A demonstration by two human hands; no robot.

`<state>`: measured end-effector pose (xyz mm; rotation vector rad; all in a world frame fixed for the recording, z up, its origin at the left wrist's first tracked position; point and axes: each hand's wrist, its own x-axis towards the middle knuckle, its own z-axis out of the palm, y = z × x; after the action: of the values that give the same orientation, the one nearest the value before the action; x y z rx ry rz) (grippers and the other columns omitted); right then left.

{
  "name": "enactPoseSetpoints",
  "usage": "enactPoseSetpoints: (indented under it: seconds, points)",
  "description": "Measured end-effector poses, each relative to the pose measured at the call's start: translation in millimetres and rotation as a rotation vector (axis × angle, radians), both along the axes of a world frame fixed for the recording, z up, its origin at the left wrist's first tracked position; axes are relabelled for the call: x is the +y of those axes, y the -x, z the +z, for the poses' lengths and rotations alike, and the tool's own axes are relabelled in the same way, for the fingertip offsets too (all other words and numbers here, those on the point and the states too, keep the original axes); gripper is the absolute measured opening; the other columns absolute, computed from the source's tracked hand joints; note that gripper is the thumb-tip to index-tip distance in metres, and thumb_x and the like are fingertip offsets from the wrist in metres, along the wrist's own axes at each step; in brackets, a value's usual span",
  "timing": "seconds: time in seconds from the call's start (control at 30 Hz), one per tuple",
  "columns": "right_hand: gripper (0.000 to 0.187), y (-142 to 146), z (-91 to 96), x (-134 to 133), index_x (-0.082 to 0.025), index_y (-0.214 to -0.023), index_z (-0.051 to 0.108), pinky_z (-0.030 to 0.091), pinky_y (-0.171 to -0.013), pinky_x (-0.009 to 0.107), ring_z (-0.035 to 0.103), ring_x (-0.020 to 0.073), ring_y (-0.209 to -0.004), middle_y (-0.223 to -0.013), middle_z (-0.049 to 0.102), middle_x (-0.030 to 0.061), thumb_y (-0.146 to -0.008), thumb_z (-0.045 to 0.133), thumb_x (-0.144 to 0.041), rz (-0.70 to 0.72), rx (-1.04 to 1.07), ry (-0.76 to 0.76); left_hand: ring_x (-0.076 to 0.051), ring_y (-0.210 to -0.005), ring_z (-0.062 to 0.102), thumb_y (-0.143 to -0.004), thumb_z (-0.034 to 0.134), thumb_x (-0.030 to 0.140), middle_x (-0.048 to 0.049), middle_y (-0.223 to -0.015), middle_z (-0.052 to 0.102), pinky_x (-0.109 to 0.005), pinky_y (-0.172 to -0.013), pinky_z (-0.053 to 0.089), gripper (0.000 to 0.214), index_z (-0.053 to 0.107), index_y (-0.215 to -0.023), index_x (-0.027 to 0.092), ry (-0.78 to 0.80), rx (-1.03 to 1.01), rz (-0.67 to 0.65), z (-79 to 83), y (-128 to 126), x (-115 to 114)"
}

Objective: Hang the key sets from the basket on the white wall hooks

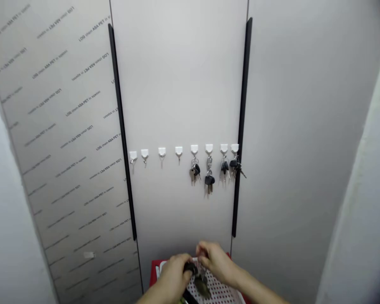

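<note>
My left hand (175, 274) is closed around a bunch of keys (191, 268) with a black head, low in the head view. Close beside it, my right hand (220, 264) has its fingers curled together above small metal parts; what is between them is too blurred to make out. Just below hangs or lies an olive-green piece (202, 287), smeared by motion. Both hands are over a white perforated basket (221, 291). A black strap-like thing (190, 297) lies under my left hand.
White hooks (179, 151) run in a row across the pale door panel (183, 84). Key bunches (209, 179) hang from the right-hand hooks. Long black handles (245, 84) edge the panel. Something red (153, 270) lies beneath the basket. Printed film covers the left panel (66, 147).
</note>
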<state>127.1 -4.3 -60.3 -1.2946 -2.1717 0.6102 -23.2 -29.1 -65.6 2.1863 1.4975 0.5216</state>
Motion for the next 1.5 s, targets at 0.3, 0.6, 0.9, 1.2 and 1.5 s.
enactPoseSetpoints:
  seconds: [0.3,0.6,0.9,1.2,1.5]
  points:
    - [0.020,-24,-12.8,-3,-0.014,-0.064,0.053,0.024,-0.042,0.015,0.037,0.0047,-0.045,-0.051,0.049,-0.0032,-0.054,0.037,-0.009,0.023,-0.083,0.050,-0.016,-0.086,0.047,-0.058,0.043,0.018,-0.0022,-0.094,0.053,-0.026,-0.074,0.033,0.034,0.049,-0.091,0.021,0.018,0.142,-0.058,4.1,-13,16]
    - [0.021,-41,105.5,28,-0.014,-0.077,0.053,0.037,-0.064,0.024,0.050,0.0124,-0.067,-0.074,0.057,0.0051,-0.067,0.038,-0.027,-0.323,0.332,-0.463,-0.015,-0.080,0.049,-0.062,0.044,0.038,-0.0056,-0.090,0.053,-0.026,-0.067,0.036,0.033,0.045,-0.089,0.018,-0.454,-0.433,0.435,159.4,-66,93]
    - [0.030,-31,168.8,65,-0.012,-0.092,0.050,0.036,-0.070,0.024,0.051,0.0132,-0.075,-0.083,0.057,0.0078,-0.066,0.042,-0.024,-0.519,0.357,-0.667,-0.011,-0.066,0.052,-0.067,0.033,0.030,-0.0032,-0.072,0.058,-0.020,-0.057,0.039,0.023,0.049,-0.073,0.015,-0.513,-0.638,0.372,194.0,-69,102]
    - [0.022,-31,175.3,71,-0.016,-0.080,0.055,0.036,-0.058,0.022,0.053,0.0129,-0.060,-0.063,0.059,0.0033,-0.064,0.043,-0.025,-0.640,0.269,-0.580,-0.005,-0.050,0.052,-0.066,0.033,0.019,-0.0039,-0.073,0.058,-0.015,-0.046,0.039,0.020,0.046,-0.081,0.013,-0.411,-0.698,0.282,244.9,-57,100]
    - [0.022,-37,220.4,59,-0.014,-0.072,0.060,0.034,-0.050,0.018,0.049,0.0094,-0.053,-0.057,0.058,0.0017,-0.059,0.045,-0.024,-0.559,0.177,-0.565,-0.006,-0.047,0.050,-0.064,0.035,0.015,-0.0035,-0.066,0.058,-0.017,-0.047,0.038,0.019,0.051,-0.074,0.013,-0.436,-0.368,0.177,252.3,-46,103]
